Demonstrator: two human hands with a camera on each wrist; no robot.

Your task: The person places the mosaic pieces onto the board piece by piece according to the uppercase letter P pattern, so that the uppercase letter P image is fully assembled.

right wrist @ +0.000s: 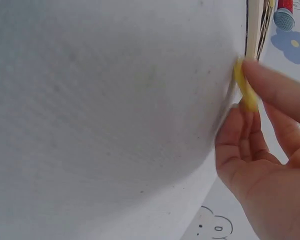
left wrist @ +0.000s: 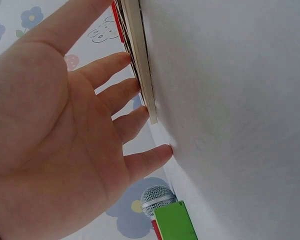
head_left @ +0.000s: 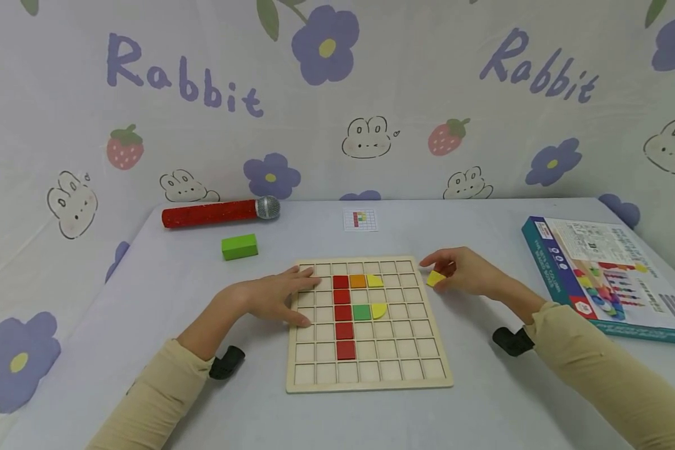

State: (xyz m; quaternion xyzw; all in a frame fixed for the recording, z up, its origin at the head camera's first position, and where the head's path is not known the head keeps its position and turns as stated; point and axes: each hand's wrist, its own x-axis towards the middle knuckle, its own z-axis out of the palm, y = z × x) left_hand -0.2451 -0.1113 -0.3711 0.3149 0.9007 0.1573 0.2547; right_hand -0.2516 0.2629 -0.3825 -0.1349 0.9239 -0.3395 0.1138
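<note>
A wooden grid board [head_left: 369, 373] lies flat on the table. Down one of its columns runs a line of red square tiles [head_left: 344, 330]. To their right sit an orange square tile [head_left: 357, 281], a green square tile [head_left: 362, 312] and two yellow quarter-round tiles [head_left: 379, 310]. My left hand [head_left: 275, 295] rests with spread fingers on the board's left edge; the left wrist view shows its fingertips [left wrist: 140, 111] at the rim. Just off the board's right edge, my right hand [head_left: 465, 272] pinches a yellow tile [head_left: 435, 279] between thumb and fingers, close over the table.
A small card [head_left: 360, 220] with a coloured grid pattern lies behind the board. At the back left are a red microphone [head_left: 219, 213] and a green block [head_left: 239, 247]. A flat game box [head_left: 613, 275] lies at the right.
</note>
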